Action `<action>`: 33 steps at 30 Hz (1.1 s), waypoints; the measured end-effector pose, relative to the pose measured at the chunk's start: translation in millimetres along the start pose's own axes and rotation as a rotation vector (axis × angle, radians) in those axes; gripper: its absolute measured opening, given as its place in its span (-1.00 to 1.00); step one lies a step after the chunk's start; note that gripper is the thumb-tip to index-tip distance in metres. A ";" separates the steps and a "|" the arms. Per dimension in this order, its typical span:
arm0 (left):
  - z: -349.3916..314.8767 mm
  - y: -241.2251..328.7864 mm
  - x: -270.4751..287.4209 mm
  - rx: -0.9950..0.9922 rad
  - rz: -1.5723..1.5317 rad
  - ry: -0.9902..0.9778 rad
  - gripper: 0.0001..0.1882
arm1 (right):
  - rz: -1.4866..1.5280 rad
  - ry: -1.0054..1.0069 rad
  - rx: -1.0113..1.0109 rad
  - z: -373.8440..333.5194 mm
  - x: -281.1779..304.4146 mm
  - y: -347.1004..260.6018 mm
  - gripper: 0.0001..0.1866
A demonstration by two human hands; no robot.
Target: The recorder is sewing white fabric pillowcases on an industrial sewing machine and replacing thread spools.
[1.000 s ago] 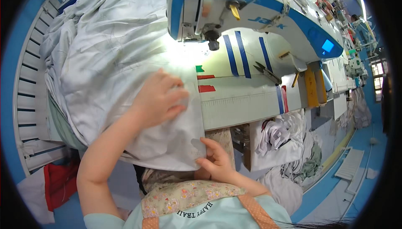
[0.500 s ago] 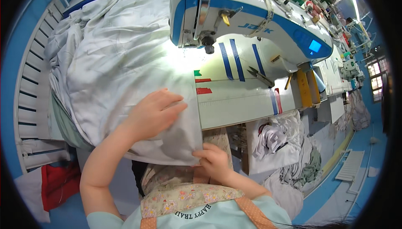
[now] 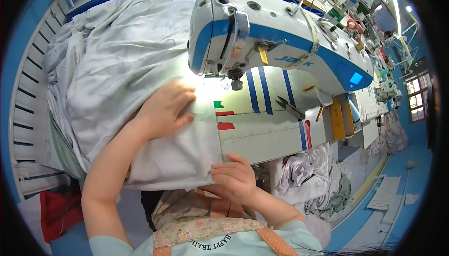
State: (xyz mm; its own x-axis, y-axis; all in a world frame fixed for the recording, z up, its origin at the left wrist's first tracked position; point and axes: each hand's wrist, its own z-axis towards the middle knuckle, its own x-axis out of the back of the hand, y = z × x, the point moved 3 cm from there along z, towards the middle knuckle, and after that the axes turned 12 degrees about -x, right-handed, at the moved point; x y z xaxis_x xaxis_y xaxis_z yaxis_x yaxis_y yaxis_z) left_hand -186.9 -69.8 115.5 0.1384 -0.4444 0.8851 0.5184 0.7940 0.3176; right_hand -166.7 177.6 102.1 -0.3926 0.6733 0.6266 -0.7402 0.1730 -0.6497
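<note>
As the left hand (image 3: pixel 167 107) nears the sewing machine (image 3: pixel 276 24), its loosely spread grip seemingly steadies the cloth (image 3: pixel 110 64), whose edge the right hand (image 3: pixel 237 179) meets half-curled, pinch unclear.

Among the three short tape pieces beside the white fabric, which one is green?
The uppermost tape piece in the view; the two red pieces lie below it.

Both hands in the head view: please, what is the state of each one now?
Left hand: open, palm down on the white cloth.
Right hand: fingers at the cloth's near right corner; whether they pinch it cannot be told.
</note>
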 end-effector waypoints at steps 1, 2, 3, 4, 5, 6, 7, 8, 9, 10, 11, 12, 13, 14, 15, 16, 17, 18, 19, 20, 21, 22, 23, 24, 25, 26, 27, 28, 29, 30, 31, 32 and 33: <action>4.1 -9.1 0.7 0.029 0.029 0.021 -0.57 | -0.007 -0.008 -0.018 6.0 1.0 1.0 -0.82; 10.0 -17.2 2.0 0.056 0.057 0.041 -0.57 | -0.015 -0.015 -0.038 10.6 1.8 2.6 -0.81; 19.9 -22.7 6.4 0.104 0.054 0.007 -0.59 | -0.019 -0.018 -0.042 14.1 1.8 4.4 -0.81; 25.0 -32.0 5.0 0.102 0.046 0.009 -0.59 | -0.039 -0.032 -0.056 17.3 1.3 6.7 -0.81; 26.8 -39.6 6.1 0.095 0.089 0.023 -0.61 | -0.053 -0.049 -0.066 20.5 0.7 7.0 -0.81; 28.7 -48.2 6.9 0.087 0.132 0.038 -0.62 | -0.053 -0.054 -0.069 26.0 1.8 7.1 -0.81; 30.4 -59.4 6.2 0.068 0.123 0.083 -0.65 | -0.078 -0.077 -0.070 33.3 2.9 7.1 -0.81; 30.8 -71.9 3.1 0.075 0.119 0.084 -0.65 | -0.099 -0.103 -0.069 39.8 2.3 8.1 -0.81; 32.7 -83.7 0.4 0.072 0.147 0.068 -0.66 | -0.100 -0.110 -0.070 45.4 1.2 9.2 -0.81; 33.8 -94.1 -1.7 0.070 0.177 0.052 -0.67 | -0.098 -0.108 -0.068 50.8 -0.7 9.9 -0.82; 36.4 -99.9 -0.9 0.054 0.208 0.055 -0.69 | -0.095 -0.106 -0.068 56.1 -2.6 11.8 -0.82; 39.4 -106.5 -0.5 0.062 0.203 0.055 -0.69 | -0.092 -0.114 -0.069 61.8 -3.2 13.6 -0.82; 42.7 -112.6 0.7 0.056 0.240 0.078 -0.70 | -0.088 -0.130 -0.074 67.6 -3.5 15.7 -0.81; 45.3 -118.0 1.8 0.049 0.274 0.102 -0.70 | -0.085 -0.146 -0.079 72.2 -4.0 17.0 -0.81; 45.3 -124.3 1.7 0.041 0.345 0.120 -0.71 | -0.075 -0.157 -0.078 76.4 -5.7 20.5 -0.81; 47.9 -132.9 1.0 0.055 0.345 0.115 -0.71 | -0.071 -0.145 -0.063 80.1 -5.9 24.7 -0.79; 47.5 -139.6 3.1 0.041 0.368 0.149 -0.70 | -0.054 -0.138 -0.043 83.2 -9.4 27.7 -0.78; 51.2 -140.2 3.0 0.017 0.380 0.190 -0.68 | -0.045 -0.153 -0.046 83.8 -8.4 28.8 -0.78; 52.5 -140.4 2.7 0.033 0.375 0.185 -0.68 | -0.022 -0.112 -0.125 84.1 -5.5 31.0 -0.77; 53.2 -140.3 8.1 0.088 0.318 0.230 -0.66 | 0.002 -0.069 -0.198 84.1 -3.3 32.5 -0.75; 50.1 -139.8 13.3 0.142 0.264 0.275 -0.64 | 0.058 -0.073 -0.367 80.1 -1.2 30.0 -0.79; 43.7 -138.5 15.0 0.158 0.270 0.269 -0.64 | 0.071 -0.084 -0.362 78.7 -0.7 24.6 -0.79; 39.2 -137.7 14.8 0.195 0.198 0.275 -0.64 | 0.364 -0.103 -0.608 74.9 -1.2 26.9 -0.81; 32.5 -136.1 16.4 0.233 0.128 0.280 -0.64 | 0.662 -0.125 -0.850 69.1 -3.6 26.7 -0.81; 21.6 -133.9 22.0 0.244 0.061 0.291 -0.57 | 0.762 -0.255 -1.005 62.0 -7.4 20.1 -0.75; 17.1 -120.2 24.3 0.241 0.049 0.285 -0.57 | 0.762 -0.249 -1.018 50.6 -7.1 15.3 -0.75; 9.6 -97.2 28.7 0.273 -0.089 0.294 -0.54 | 0.818 -0.402 -0.869 39.0 -11.6 5.6 -0.74; -1.6 -72.8 33.9 0.305 -0.225 0.303 -0.51 | 0.868 -0.550 -0.711 29.0 -17.5 -5.0 -0.72; -22.1 -44.2 42.8 0.244 -0.233 0.312 -0.47 | 0.823 -0.672 -0.674 19.3 -25.6 -15.1 -0.70; -44.0 -12.8 51.1 0.178 -0.249 0.322 -0.42 | 0.771 -0.786 -0.638 8.0 -33.8 -26.5 -0.69; -59.4 15.3 58.2 0.181 -0.194 0.281 -0.41 | 0.701 -0.679 -0.475 -0.7 -45.7 -25.7 -0.66; -80.5 48.0 67.4 0.170 -0.128 0.256 -0.40 | 0.714 -0.678 -0.478 -15.1 -56.0 -27.5 -0.66; -105.4 77.3 68.2 0.149 -0.109 0.238 -0.41 | 0.754 -0.642 -0.632 -29.2 -63.9 -24.9 -0.66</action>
State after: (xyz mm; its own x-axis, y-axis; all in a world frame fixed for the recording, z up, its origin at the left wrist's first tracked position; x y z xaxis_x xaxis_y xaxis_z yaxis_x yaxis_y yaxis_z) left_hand -48.4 -82.5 164.6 0.2923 -0.6008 0.7440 0.4134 0.7809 0.4682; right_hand -107.3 151.3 65.7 -0.9527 0.3031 -0.0230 0.1285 0.3328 -0.9342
